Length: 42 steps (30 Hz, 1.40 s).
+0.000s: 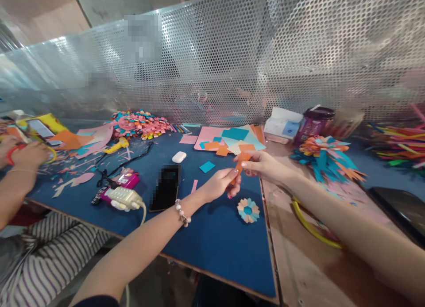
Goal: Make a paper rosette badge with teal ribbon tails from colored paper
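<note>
Orange paper (242, 159) is pinched in our left hand (222, 183) and right hand (262, 164), a rosette (255, 211) at its six o'clock on the counter (212, 249).

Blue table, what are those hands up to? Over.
Left hand, right hand: both holding orange paper. Paper flower: on blue table, touching neither hand. Nothing blocking either hand.

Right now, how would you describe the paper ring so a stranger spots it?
Start at the right edge of the blue tabletop. Just inside it, below the left hand and right hand holding orange paper, lies the paper ring. Unlike the plain blue square nearby, it's scalloped peach and blue.
</note>
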Each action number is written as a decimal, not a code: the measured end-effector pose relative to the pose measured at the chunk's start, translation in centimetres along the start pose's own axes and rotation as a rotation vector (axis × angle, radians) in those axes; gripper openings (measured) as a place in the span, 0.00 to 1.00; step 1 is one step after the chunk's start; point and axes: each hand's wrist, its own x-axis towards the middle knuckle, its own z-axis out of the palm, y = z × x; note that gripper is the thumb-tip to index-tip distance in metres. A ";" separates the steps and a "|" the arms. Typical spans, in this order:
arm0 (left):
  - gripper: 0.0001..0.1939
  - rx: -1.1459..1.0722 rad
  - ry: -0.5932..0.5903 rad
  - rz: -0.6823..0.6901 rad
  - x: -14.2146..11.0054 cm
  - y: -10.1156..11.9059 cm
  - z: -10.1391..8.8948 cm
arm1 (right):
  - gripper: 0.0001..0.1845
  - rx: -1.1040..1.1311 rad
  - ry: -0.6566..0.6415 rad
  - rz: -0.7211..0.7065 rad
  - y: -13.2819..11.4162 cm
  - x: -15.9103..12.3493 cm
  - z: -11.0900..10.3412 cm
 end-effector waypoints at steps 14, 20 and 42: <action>0.18 -0.023 -0.068 -0.008 -0.3 0.5 0.2 | 0.14 0.029 -0.013 -0.049 -0.2 -0.1 0.0; 0.18 0.013 -0.046 -0.005 -0.1 0.1 0.1 | 0.14 0.024 -0.003 -0.022 -0.2 0.0 -0.1; 0.19 0.288 0.261 0.158 0.4 -0.3 0.0 | 0.18 -0.335 0.302 -0.093 -0.1 0.0 2.8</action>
